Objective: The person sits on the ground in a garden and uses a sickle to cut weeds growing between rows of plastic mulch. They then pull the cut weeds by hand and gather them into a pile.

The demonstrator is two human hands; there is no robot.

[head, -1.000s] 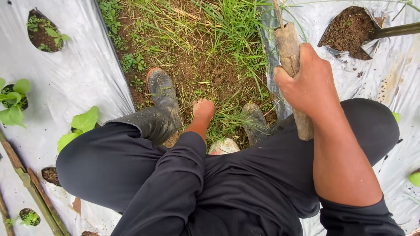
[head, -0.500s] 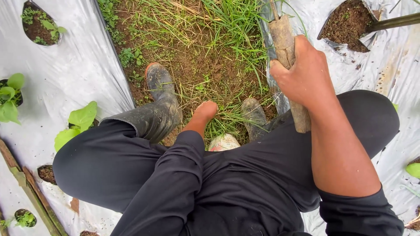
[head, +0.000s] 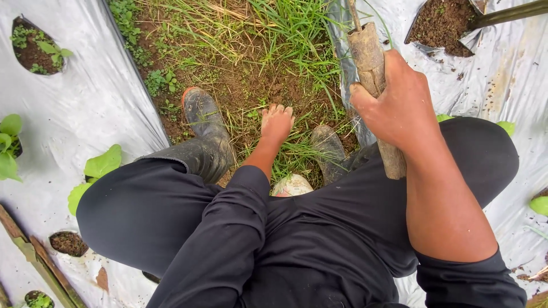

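The upper end of the wooden handle [head: 374, 74] is cut off by the top edge of the frame, and its middle part is hidden under the right hand [head: 399, 108], so the tool head cannot be seen. The handle stands in the upper right of the frame, with the long axis running almost up and down in the picture, the top leaning a little to the left and the lower end resting against the right thigh. The grip of the right hand is closed around it, with the thumb on the left side of the wood.

The left hand [head: 277, 122] is in the upper middle of the frame, low on the grass [head: 291, 154] between the 2 rubber boots [head: 205, 128]. Its fingers are bent down into the grass, but whether they hold any blades is hard to make out. A pale round thing [head: 292, 185] just below this hand is mostly hidden by the dark trousers [head: 319, 239].

Silver plastic sheet [head: 74, 108] covers the ground on both sides, with holes showing soil and small green seedlings [head: 103, 165].
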